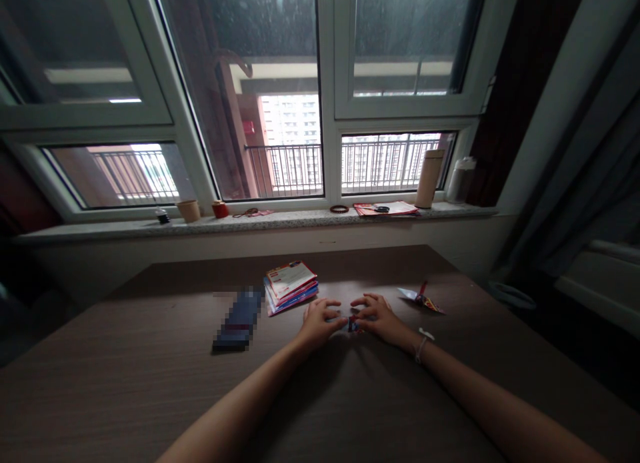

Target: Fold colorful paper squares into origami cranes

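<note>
Between my hands, low over the brown table, is a small piece of folded paper in red, blue and white. My left hand holds its left edge between thumb and fingers. On the other side, my right hand pinches the right part, its upper fingers curved above the paper and covering some of it. A pale bracelet circles my right wrist. Just beyond my left hand lies a stack of printed paper sheets. To the right of my right hand rests a folded paper crane.
A dark, pixelated flat object lies left of the paper stack. Along the windowsill stand a tan cup, a red spool, a beige flask and a white bottle. Scissors lie on papers there.
</note>
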Demonstrator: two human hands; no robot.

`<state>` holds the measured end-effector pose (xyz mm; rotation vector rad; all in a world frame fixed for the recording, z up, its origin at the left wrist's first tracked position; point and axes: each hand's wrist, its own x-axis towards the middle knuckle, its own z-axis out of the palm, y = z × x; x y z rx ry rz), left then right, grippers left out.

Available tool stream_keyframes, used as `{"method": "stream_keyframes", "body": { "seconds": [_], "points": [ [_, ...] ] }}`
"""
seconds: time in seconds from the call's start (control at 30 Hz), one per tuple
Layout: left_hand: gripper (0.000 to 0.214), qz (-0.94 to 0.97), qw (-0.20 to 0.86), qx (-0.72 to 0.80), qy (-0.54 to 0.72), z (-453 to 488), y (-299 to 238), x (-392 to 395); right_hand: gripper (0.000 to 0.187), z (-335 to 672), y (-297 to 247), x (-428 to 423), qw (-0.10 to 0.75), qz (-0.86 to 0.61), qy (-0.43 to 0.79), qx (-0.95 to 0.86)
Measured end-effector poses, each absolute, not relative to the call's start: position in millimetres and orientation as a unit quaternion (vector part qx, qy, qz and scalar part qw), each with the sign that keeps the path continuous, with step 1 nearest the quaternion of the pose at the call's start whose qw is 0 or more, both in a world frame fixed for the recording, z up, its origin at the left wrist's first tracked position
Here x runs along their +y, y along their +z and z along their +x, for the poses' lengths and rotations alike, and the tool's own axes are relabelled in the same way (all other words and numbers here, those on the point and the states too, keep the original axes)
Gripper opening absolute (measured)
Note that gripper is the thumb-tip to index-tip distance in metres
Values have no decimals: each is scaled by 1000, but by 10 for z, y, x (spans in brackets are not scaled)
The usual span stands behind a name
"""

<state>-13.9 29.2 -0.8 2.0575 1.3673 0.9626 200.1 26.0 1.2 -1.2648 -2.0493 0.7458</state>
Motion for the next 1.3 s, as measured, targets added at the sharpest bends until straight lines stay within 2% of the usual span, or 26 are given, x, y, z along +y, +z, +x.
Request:
{"method": "stream_keyframes", "body": {
  "seconds": [0.2, 0.53, 0.93, 1.3],
  "points": [
    [17, 751, 240, 503, 355, -154, -26, 283, 12, 2021, 38, 245, 293, -476, 292, -776],
    [17, 750, 239, 508, 350, -152, 10, 279, 14, 2024, 24, 237, 324, -480, 309, -754],
    [18, 775, 231, 510, 293, -153, 24, 244, 27, 2115, 0, 311, 304, -448, 359, -760],
    [21, 765, 234, 511, 316, -172, 41, 292, 27, 2114, 43, 316, 321, -453, 346, -756]
  ]
}}
